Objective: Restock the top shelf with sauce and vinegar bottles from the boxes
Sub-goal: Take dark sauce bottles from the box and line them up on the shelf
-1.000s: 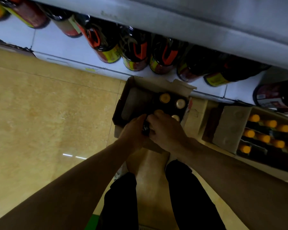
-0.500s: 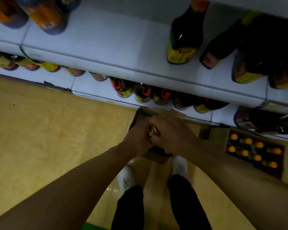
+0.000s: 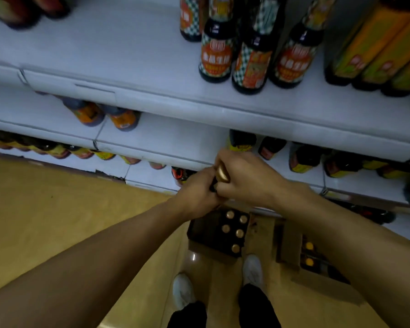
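I saw a dark bottle with a gold cap (image 3: 222,172) gripped between both hands, left hand (image 3: 197,192) and right hand (image 3: 245,179) closed around it, before the front edge of the white shelf (image 3: 152,67). Below stood an open cardboard box of gold-capped bottles (image 3: 219,233) on the tan floor (image 3: 57,209).

Both hands meet in front of the shelves, the left hand (image 3: 197,192) and right hand (image 3: 244,178) closed together round a dark bottle (image 3: 222,172) with a gold cap that shows between them. Below, on the tan floor (image 3: 57,221), an open box (image 3: 219,233) holds five gold-capped bottles, and a second box (image 3: 291,245) to its right shows orange caps. On the upper shelf (image 3: 128,55), checkered-label bottles (image 3: 216,58) stand upright. White shoes (image 3: 182,291) stand beside the boxes.
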### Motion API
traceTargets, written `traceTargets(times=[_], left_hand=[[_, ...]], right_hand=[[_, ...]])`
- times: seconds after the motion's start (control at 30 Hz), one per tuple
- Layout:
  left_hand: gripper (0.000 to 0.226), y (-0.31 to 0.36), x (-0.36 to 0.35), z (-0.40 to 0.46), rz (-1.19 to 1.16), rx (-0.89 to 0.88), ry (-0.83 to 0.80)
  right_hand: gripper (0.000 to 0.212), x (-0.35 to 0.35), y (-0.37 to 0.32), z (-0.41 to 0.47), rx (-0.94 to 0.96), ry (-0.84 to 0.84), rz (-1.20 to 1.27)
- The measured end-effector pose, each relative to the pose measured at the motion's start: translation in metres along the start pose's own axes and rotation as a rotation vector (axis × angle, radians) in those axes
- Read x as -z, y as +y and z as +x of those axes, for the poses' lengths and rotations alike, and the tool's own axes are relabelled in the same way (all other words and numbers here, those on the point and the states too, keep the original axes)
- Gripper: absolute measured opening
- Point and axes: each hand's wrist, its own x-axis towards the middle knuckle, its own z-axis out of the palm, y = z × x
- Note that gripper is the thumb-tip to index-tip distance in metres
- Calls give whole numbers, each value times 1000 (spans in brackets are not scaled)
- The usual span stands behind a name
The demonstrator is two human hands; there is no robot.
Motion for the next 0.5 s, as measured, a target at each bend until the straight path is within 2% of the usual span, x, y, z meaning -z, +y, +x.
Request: traceTargets(times=[0.07, 0.17, 0.37, 0.5], left_hand=[[25, 23, 17, -5, -4, -28, 1], [27, 55, 44, -14, 40, -69, 29], [17, 123, 103, -35, 48, -167, 33], [32, 168, 135, -44, 29, -218, 56]], right_hand=[[29, 26, -14, -5, -3, 21, -17], [28, 67, -38, -13, 16, 69, -28], [34, 146, -88, -32, 53, 215, -24], [45, 194, -116, -46, 43, 319, 28]])
